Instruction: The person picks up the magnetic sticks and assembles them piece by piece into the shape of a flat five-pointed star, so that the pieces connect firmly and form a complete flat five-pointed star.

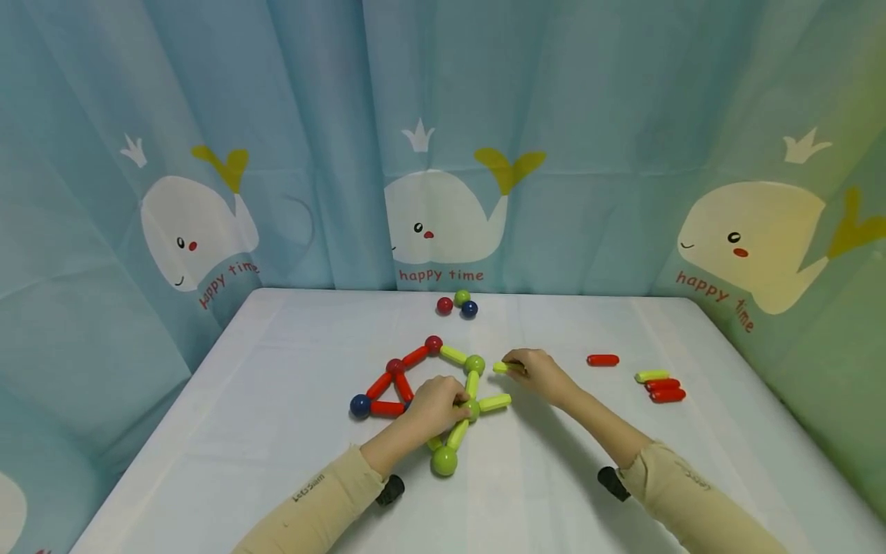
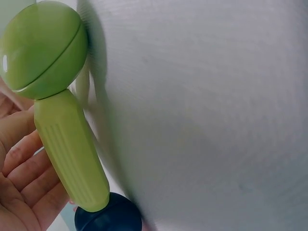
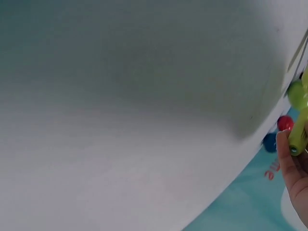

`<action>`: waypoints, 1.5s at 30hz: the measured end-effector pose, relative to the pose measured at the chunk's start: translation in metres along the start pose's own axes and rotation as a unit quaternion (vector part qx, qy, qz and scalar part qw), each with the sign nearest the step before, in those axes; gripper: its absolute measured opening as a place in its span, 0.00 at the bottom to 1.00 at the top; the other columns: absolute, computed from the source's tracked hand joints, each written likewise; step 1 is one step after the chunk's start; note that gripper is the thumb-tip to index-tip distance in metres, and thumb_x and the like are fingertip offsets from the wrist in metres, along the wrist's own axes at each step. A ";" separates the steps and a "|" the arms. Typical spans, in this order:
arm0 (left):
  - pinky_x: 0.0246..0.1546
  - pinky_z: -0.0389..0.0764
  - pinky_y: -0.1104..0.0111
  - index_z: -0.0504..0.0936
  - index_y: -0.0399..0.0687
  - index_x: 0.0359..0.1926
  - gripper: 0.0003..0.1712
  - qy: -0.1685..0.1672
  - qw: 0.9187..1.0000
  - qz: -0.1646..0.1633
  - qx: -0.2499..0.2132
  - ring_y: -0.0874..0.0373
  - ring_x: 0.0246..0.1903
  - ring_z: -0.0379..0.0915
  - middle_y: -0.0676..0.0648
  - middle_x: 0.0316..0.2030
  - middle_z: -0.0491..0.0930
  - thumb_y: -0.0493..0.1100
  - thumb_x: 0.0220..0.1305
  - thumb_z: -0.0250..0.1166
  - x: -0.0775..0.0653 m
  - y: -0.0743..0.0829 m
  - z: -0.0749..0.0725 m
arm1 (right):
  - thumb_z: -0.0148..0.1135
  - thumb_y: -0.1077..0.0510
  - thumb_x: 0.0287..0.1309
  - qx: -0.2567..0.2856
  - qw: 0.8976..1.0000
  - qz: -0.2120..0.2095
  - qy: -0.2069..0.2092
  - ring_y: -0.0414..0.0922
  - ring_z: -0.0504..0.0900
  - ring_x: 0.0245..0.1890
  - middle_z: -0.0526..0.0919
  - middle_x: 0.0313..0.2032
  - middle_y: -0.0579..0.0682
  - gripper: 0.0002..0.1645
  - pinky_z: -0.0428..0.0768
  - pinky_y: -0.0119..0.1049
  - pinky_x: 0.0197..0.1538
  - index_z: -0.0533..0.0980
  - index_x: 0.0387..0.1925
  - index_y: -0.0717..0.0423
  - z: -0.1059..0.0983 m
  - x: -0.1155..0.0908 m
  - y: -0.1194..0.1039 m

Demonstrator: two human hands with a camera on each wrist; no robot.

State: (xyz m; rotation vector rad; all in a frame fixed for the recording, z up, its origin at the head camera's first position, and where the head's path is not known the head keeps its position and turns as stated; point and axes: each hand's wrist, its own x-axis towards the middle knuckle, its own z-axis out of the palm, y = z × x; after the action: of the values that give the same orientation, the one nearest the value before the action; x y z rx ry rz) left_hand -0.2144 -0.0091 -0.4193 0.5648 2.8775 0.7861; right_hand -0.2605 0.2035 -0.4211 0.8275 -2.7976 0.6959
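On the white table lies a linked shape of coloured rods and balls. Its left part has red rods (image 1: 388, 408), red balls (image 1: 395, 367) and a dark blue ball (image 1: 361, 406); its right part is yellow-green. My left hand (image 1: 431, 408) reaches over the shape and grips a green ball (image 1: 474, 410) at its right side, hiding some joints. From that ball a yellow-green rod (image 1: 495, 402) sticks out to the right. My right hand (image 1: 540, 373) pinches a loose yellow-green rod (image 3: 297, 137), near the green corner ball (image 1: 474, 364). A nearer green ball (image 2: 43, 48) looms in the left wrist view.
Loose red, green and dark blue balls (image 1: 469, 309) sit together at the table's back. To the right lie a single red rod (image 1: 603, 360) and a small group of red and yellow-green rods (image 1: 652, 376). A blue whale-print curtain (image 1: 443, 115) hangs behind.
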 end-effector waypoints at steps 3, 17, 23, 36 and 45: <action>0.32 0.75 0.75 0.86 0.44 0.39 0.12 0.000 1.000 0.003 0.003 0.66 0.28 0.73 0.52 0.32 0.85 0.44 0.54 0.70 0.000 0.000 0.000 | 0.63 0.70 0.52 -0.003 1.000 -0.007 -0.001 0.46 0.81 0.31 0.85 0.33 0.58 0.07 0.80 0.34 0.34 0.80 0.35 0.68 0.005 0.004 -0.006; 0.30 0.74 0.75 0.86 0.44 0.39 0.12 -0.003 1.000 -0.009 -0.004 0.66 0.27 0.72 0.51 0.33 0.84 0.45 0.55 0.70 -0.001 0.003 -0.003 | 0.62 0.68 0.53 0.016 0.999 0.003 -0.029 0.42 0.79 0.26 0.84 0.26 0.56 0.05 0.78 0.31 0.30 0.80 0.33 0.68 0.006 0.015 -0.008; 0.27 0.73 0.76 0.85 0.42 0.38 0.12 0.000 1.000 -0.011 -0.003 0.65 0.25 0.70 0.50 0.31 0.83 0.44 0.54 0.71 0.001 0.002 -0.003 | 0.62 0.65 0.55 0.034 0.998 0.028 -0.049 0.38 0.75 0.23 0.82 0.24 0.54 0.07 0.74 0.28 0.27 0.80 0.33 0.68 0.005 0.015 -0.011; 0.28 0.71 0.75 0.84 0.43 0.34 0.11 0.006 1.000 -0.011 0.014 0.63 0.26 0.68 0.51 0.29 0.80 0.46 0.54 0.70 -0.001 0.000 -0.002 | 0.61 0.63 0.57 0.066 0.994 0.066 -0.060 0.39 0.76 0.23 0.82 0.25 0.54 0.10 0.74 0.29 0.27 0.79 0.35 0.69 0.009 0.014 -0.016; 0.26 0.71 0.75 0.83 0.42 0.34 0.14 -0.006 0.999 -0.031 0.020 0.62 0.24 0.68 0.51 0.28 0.79 0.46 0.50 0.73 -0.009 -0.006 -0.011 | 0.58 0.61 0.60 0.097 0.989 0.064 -0.091 0.38 0.75 0.24 0.81 0.25 0.52 0.14 0.73 0.29 0.28 0.77 0.43 0.69 0.015 0.016 -0.023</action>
State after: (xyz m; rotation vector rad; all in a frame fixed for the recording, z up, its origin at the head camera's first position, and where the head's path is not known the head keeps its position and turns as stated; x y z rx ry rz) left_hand -0.2101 -0.0226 -0.4134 0.4814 2.8907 0.7153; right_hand -0.2612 0.1716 -0.4211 0.7827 -3.0031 0.9743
